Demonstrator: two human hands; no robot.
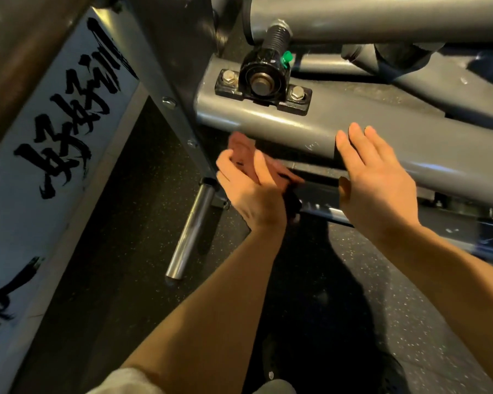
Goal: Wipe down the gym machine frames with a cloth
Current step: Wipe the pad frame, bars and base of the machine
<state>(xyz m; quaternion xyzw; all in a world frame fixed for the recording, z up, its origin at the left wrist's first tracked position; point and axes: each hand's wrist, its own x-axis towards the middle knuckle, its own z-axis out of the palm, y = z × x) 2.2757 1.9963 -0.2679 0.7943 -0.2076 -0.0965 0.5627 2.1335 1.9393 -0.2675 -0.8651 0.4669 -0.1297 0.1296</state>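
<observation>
Cloth (pixel 244 155) blurred, half hidden by left hand (pixel 251 191)

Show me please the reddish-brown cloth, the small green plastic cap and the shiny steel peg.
reddish-brown cloth (pixel 241 146): head view, upper free corner.
small green plastic cap (pixel 287 58): head view, its top.
shiny steel peg (pixel 192 230): head view, middle of shaft.
</observation>
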